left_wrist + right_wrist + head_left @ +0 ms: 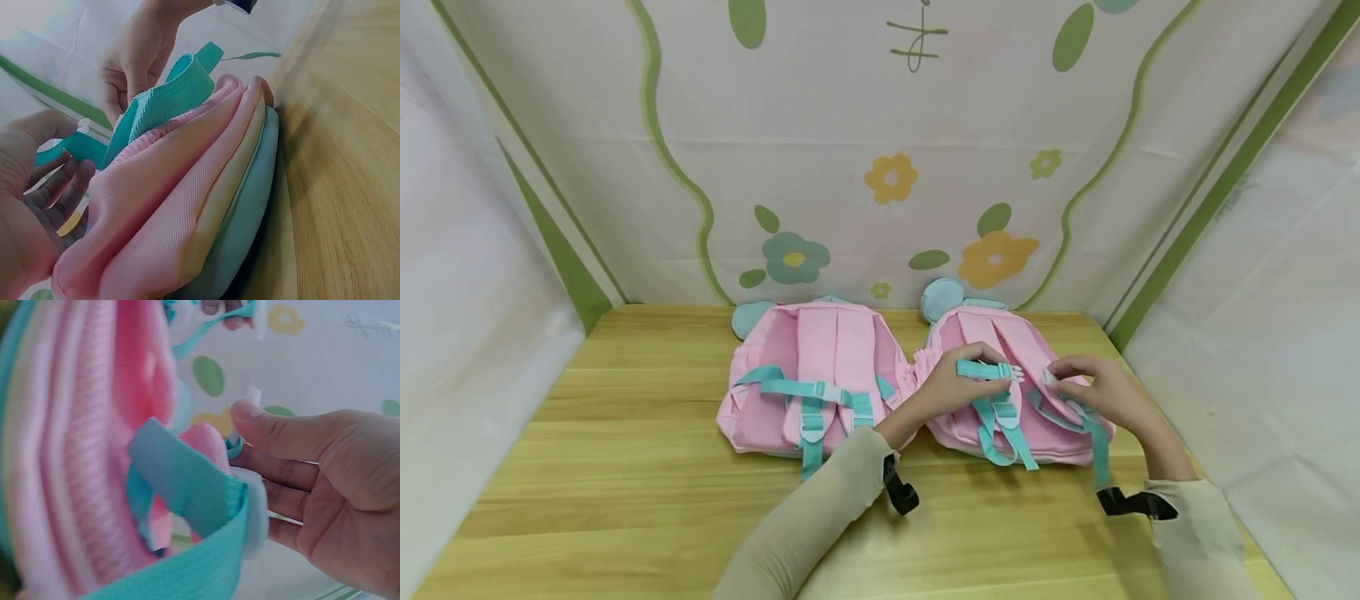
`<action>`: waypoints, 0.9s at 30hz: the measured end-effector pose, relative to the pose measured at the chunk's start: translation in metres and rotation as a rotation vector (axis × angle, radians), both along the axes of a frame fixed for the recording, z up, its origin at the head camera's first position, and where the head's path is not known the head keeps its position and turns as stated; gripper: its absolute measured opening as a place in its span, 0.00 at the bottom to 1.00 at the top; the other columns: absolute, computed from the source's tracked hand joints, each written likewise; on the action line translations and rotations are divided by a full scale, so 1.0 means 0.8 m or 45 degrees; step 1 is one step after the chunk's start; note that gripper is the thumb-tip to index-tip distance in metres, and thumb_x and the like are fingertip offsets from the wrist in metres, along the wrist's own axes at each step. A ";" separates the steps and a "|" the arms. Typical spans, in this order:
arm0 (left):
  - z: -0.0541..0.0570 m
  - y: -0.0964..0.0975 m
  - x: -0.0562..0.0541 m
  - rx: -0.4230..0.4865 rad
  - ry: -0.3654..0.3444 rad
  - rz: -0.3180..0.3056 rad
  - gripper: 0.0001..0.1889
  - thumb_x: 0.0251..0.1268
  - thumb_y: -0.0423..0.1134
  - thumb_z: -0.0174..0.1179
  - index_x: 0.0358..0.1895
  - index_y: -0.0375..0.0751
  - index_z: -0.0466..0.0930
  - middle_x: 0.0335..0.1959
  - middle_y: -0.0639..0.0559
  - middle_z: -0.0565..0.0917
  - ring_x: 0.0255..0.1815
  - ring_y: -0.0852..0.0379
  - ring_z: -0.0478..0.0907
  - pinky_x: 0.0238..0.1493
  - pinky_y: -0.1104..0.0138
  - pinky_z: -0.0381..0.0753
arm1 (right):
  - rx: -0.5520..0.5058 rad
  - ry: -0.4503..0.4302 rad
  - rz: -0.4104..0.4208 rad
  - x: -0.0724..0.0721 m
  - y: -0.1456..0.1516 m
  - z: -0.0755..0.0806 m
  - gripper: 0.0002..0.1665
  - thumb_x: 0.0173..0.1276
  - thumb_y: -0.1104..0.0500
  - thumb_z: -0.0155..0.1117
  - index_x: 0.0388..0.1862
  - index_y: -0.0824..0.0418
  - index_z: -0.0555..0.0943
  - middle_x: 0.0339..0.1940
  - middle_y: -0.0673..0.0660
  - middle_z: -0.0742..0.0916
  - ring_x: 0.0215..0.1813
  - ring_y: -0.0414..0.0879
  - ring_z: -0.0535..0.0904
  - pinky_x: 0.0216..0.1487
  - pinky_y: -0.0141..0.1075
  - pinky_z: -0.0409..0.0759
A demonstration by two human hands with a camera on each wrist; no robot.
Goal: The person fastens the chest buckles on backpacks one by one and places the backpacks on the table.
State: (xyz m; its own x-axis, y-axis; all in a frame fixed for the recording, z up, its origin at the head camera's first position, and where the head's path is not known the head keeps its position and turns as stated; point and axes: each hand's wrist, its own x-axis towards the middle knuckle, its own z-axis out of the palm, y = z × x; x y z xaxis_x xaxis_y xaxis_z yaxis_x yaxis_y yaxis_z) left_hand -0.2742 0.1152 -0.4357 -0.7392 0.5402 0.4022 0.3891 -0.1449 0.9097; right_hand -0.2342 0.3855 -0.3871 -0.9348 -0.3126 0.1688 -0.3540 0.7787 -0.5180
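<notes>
A pink backpack [951,429] with teal straps lies back-side up on the table, under both hands. My left hand [953,387] pinches a short teal strap [976,369] that ends in a white pronged buckle half [1017,373]. Across a small gap, my right hand [1101,387] pinches another white buckle piece [253,395] between thumb and fingers, beside the right shoulder strap. The two white pieces are apart. In the right wrist view a wide teal strap [187,481] loops through a pale plastic adjuster [253,509] near the fingers.
Left of it, touching, lies a second pink backpack [760,429], its teal chest strap [793,387] running across the shoulder straps joined by a white buckle. Both lie on a wooden table [625,483]. A flower-printed fabric wall [835,108] stands close behind, with side walls left and right.
</notes>
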 end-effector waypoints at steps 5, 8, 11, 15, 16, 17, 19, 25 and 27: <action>0.001 0.002 0.000 0.042 -0.008 0.036 0.11 0.63 0.31 0.69 0.47 0.34 0.83 0.44 0.38 0.86 0.38 0.69 0.80 0.43 0.74 0.82 | 0.010 0.097 0.021 -0.005 -0.006 0.012 0.09 0.64 0.62 0.75 0.44 0.59 0.90 0.41 0.56 0.92 0.45 0.29 0.82 0.44 0.22 0.79; 0.002 0.003 -0.001 0.059 -0.025 0.038 0.11 0.64 0.30 0.69 0.48 0.34 0.83 0.44 0.37 0.86 0.37 0.70 0.81 0.42 0.74 0.83 | 0.021 0.127 0.029 -0.007 -0.012 0.017 0.09 0.64 0.62 0.75 0.44 0.58 0.90 0.40 0.54 0.92 0.44 0.31 0.83 0.44 0.20 0.78; 0.002 0.004 -0.002 0.079 -0.038 0.046 0.11 0.64 0.31 0.69 0.48 0.34 0.83 0.44 0.37 0.86 0.36 0.71 0.81 0.42 0.73 0.84 | 0.025 0.143 0.022 -0.008 -0.016 0.023 0.09 0.65 0.61 0.75 0.44 0.58 0.90 0.39 0.54 0.92 0.44 0.33 0.83 0.44 0.17 0.75; 0.004 0.005 -0.004 0.114 -0.054 0.083 0.11 0.64 0.32 0.69 0.48 0.34 0.84 0.44 0.37 0.86 0.37 0.70 0.81 0.42 0.72 0.84 | 0.016 0.169 0.018 -0.010 -0.021 0.029 0.09 0.65 0.62 0.74 0.44 0.58 0.89 0.40 0.54 0.92 0.44 0.36 0.84 0.45 0.15 0.73; 0.005 0.005 -0.004 0.119 -0.058 0.092 0.11 0.64 0.33 0.69 0.48 0.35 0.84 0.44 0.37 0.86 0.38 0.70 0.81 0.42 0.73 0.84 | 0.012 0.171 0.020 -0.011 -0.022 0.029 0.09 0.65 0.62 0.74 0.44 0.59 0.89 0.40 0.54 0.92 0.44 0.36 0.84 0.45 0.15 0.73; 0.005 0.005 -0.005 0.123 -0.061 0.099 0.12 0.64 0.33 0.70 0.48 0.35 0.84 0.44 0.38 0.86 0.38 0.70 0.81 0.42 0.73 0.84 | 0.007 0.171 0.022 -0.011 -0.022 0.030 0.09 0.65 0.62 0.74 0.44 0.59 0.89 0.40 0.55 0.92 0.44 0.37 0.84 0.45 0.15 0.73; 0.006 0.006 -0.006 0.132 -0.068 0.114 0.12 0.65 0.35 0.70 0.49 0.36 0.85 0.44 0.38 0.86 0.38 0.69 0.81 0.42 0.74 0.83 | 0.000 0.169 0.022 -0.013 -0.022 0.031 0.09 0.66 0.62 0.74 0.45 0.59 0.89 0.40 0.55 0.92 0.44 0.36 0.83 0.45 0.15 0.73; 0.007 0.006 -0.011 0.176 -0.068 0.141 0.12 0.65 0.34 0.69 0.50 0.36 0.84 0.44 0.38 0.85 0.37 0.69 0.80 0.40 0.75 0.81 | -0.031 0.146 -0.007 -0.016 -0.024 0.033 0.09 0.67 0.60 0.73 0.46 0.59 0.89 0.41 0.56 0.91 0.45 0.31 0.80 0.46 0.15 0.72; 0.006 0.006 -0.012 0.188 -0.068 0.149 0.12 0.65 0.33 0.69 0.50 0.36 0.84 0.44 0.37 0.85 0.37 0.69 0.80 0.41 0.75 0.81 | -0.049 0.127 -0.013 -0.016 -0.026 0.032 0.10 0.68 0.59 0.73 0.46 0.59 0.89 0.42 0.56 0.91 0.46 0.31 0.80 0.47 0.15 0.72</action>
State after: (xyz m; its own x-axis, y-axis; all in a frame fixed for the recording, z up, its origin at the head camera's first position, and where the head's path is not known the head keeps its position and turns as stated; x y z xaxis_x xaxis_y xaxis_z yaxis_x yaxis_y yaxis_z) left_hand -0.2838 0.1199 -0.4308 -0.8160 0.3876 0.4289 0.3625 -0.2347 0.9019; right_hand -0.2469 0.3650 -0.3615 -0.9158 -0.2945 0.2732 -0.3975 0.7629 -0.5099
